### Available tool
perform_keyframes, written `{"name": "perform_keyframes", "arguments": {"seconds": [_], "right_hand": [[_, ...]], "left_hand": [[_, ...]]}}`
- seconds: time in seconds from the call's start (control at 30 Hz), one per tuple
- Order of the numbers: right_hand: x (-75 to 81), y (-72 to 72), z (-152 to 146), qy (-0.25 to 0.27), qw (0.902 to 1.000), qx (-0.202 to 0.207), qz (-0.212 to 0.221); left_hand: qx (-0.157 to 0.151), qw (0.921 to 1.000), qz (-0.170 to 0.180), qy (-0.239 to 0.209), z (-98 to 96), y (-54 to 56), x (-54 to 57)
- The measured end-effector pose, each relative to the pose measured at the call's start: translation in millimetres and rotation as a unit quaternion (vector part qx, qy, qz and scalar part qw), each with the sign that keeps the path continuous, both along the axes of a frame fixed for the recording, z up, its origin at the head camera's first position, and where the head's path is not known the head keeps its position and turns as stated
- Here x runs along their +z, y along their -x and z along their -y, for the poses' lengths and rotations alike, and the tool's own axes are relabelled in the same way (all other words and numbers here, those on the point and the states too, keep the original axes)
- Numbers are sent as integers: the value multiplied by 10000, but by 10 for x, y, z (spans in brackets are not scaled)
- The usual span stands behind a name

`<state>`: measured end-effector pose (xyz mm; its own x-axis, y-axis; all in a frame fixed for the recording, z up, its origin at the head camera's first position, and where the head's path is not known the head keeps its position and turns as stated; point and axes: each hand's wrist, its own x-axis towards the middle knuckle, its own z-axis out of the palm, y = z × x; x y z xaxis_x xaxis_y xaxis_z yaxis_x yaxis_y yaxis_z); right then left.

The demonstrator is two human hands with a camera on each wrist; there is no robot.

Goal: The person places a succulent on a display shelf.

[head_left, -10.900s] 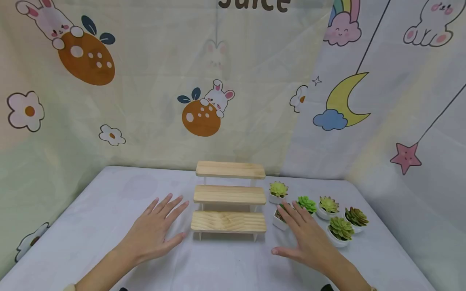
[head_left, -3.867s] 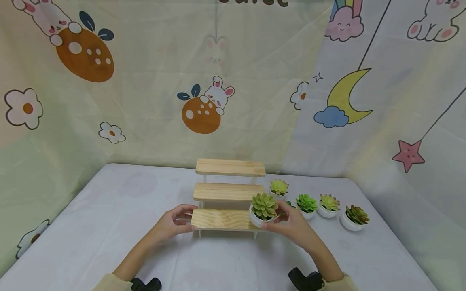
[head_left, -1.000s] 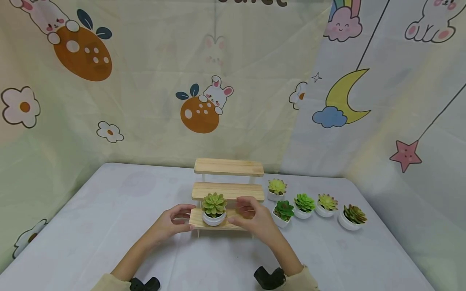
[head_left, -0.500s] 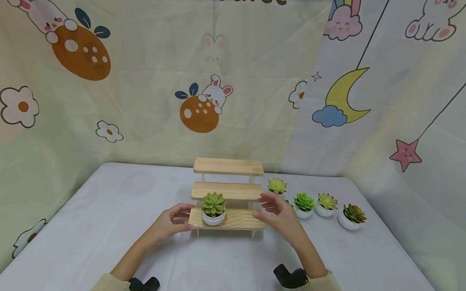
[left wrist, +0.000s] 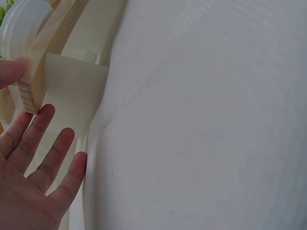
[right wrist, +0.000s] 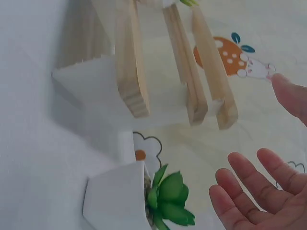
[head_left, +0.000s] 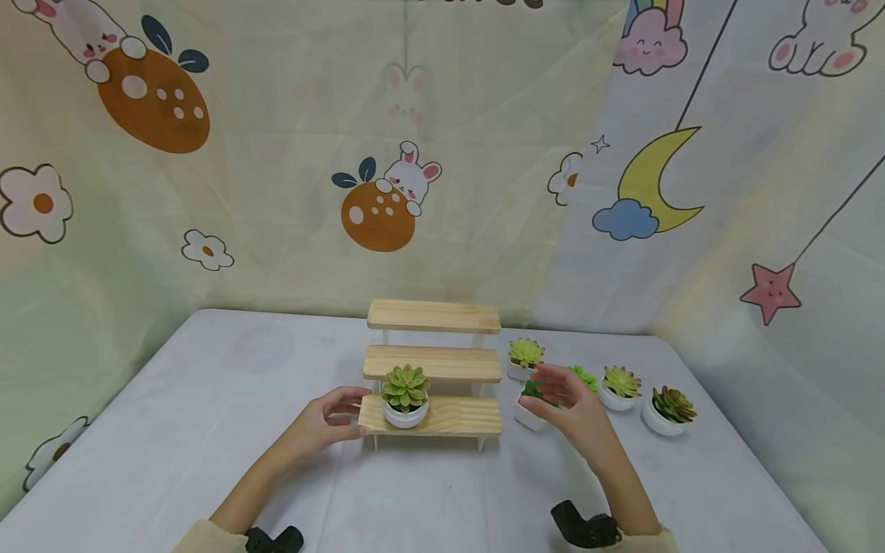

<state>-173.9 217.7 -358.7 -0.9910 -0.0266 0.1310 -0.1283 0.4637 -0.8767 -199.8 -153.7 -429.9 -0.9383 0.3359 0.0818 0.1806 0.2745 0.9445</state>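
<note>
A three-tier wooden display stand (head_left: 456,415) stands on the table with a light-green potted succulent (head_left: 406,389) on its lowest plank, left of centre. My left hand (head_left: 332,418) grips the left end of that plank; in the left wrist view the thumb lies on one side of the plank (left wrist: 36,79) and a fingertip on the other. My right hand (head_left: 570,407) is right of the stand with its fingers spread and holding nothing. It hovers by a dark-green succulent in an angular white pot (head_left: 529,416), partly covering it in the head view. The right wrist view shows the dark-green leaves (right wrist: 170,199) apart from the fingers.
Behind the right hand stands a yellow-green succulent (head_left: 526,355). A bright-green one (head_left: 586,378) is partly hidden by the hand. Farther right are a pale-green succulent (head_left: 621,384) and a reddish-green one (head_left: 668,411). A printed cloth backdrop (head_left: 470,230) closes off the table's rear.
The light-green succulent came from the right group onto the lowest plank and was slid left. My right hand let go of it and moved right. The left hand has stayed on the plank.
</note>
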Motion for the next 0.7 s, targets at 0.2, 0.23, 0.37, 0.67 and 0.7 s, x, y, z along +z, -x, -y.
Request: {"name": "perform_keyframes", "arguments": {"seconds": [0.2, 0.23, 0.37, 0.67, 0.7], "right_hand": [[-64, 6, -153, -34, 9999, -78, -85], [-80, 8, -177, -48, 9999, -96, -100], [-132, 10, -259, -86, 9997, -138, -157], [-324, 71, -423, -216, 9992, -330, -84], [-348, 79, -436, -222, 9991, -343, -75]], "left_hand": [[67, 10000, 70, 9, -9, -1, 11], [77, 9999, 76, 13, -11, -1, 12], [111, 9999, 92, 30, -17, -3, 10], [-10, 10000, -17, 20, -3, 0, 5], [-19, 10000, -10, 25, -1, -1, 6]]}}
